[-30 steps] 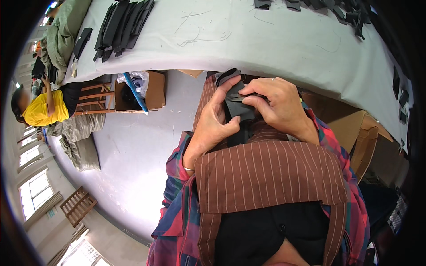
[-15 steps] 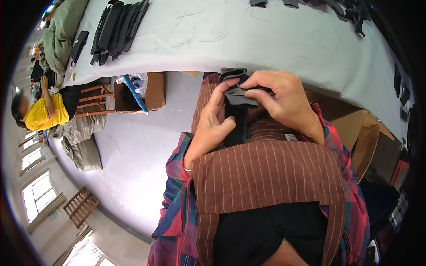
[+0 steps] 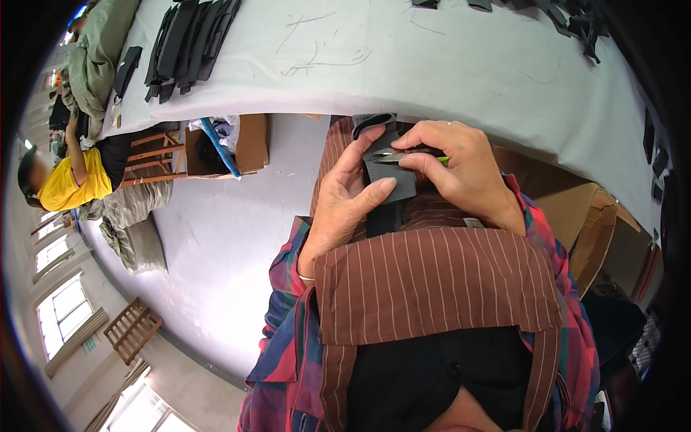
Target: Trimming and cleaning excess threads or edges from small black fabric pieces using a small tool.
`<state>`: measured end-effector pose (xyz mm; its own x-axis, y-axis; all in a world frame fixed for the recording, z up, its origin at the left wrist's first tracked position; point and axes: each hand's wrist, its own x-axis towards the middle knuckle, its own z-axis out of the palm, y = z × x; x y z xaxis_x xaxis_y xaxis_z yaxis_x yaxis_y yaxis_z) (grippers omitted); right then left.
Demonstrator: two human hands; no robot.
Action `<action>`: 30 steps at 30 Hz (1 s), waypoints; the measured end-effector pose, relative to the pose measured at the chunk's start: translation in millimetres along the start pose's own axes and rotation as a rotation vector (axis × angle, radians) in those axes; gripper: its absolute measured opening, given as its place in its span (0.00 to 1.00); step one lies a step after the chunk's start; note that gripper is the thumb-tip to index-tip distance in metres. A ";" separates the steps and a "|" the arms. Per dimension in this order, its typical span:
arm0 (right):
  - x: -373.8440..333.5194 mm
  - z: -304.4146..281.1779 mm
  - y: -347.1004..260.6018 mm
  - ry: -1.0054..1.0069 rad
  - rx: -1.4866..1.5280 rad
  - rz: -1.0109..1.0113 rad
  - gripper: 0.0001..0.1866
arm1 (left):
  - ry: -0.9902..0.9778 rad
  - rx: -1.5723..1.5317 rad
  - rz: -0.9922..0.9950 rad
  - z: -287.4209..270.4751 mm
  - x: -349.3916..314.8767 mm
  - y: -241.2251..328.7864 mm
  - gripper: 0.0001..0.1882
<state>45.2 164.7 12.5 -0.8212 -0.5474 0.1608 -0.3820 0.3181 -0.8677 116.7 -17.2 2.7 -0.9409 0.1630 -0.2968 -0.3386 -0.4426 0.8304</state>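
Observation:
Just in front of the table edge, above my lap, my left hand (image 3: pixel 340 196) grips a folded dark grey fabric strip (image 3: pixel 394 186) between thumb and fingers. The strip's upper end curls over in a loop, and a darker length hangs below toward my apron. My right hand (image 3: pixel 464 164) pinches small thread snips (image 3: pixel 389 156) between thumb and fingers. Their pointed metal tips lie on the strip, and a green handle end shows beyond the thumb. My palm hides part of the snips.
On the white-covered table (image 3: pixel 403 79) lie a row of dark strips (image 3: pixel 188 47) at left, more dark pieces (image 3: pixel 576 25) at far right and loose threads. Cardboard boxes (image 3: pixel 252 147) stand below, left and right. A person in yellow (image 3: pixel 75 176) sits at far left.
The strip has been laid flatter, its face now toward me, with my left thumb pressing on it. The snips' metal tips and green handle now show plainly in my right hand.

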 end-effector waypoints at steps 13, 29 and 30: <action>4.7 -8.1 10.5 -0.080 -0.023 0.004 0.07 | -0.063 0.099 0.000 -5.5 3.3 -1.9 0.37; 6.4 1.9 13.0 -0.066 0.120 0.029 0.07 | -0.073 0.155 0.015 -6.3 6.4 -0.7 0.34; 6.4 1.6 12.8 -0.067 0.108 0.027 0.07 | -0.072 0.151 0.008 -7.2 6.2 -0.4 0.34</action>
<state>35.7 164.0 1.7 -0.7989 -0.5917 0.1079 -0.3090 0.2499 -0.9177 111.0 -22.4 -2.9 -0.9391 0.2253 -0.2596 -0.3213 -0.3071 0.8958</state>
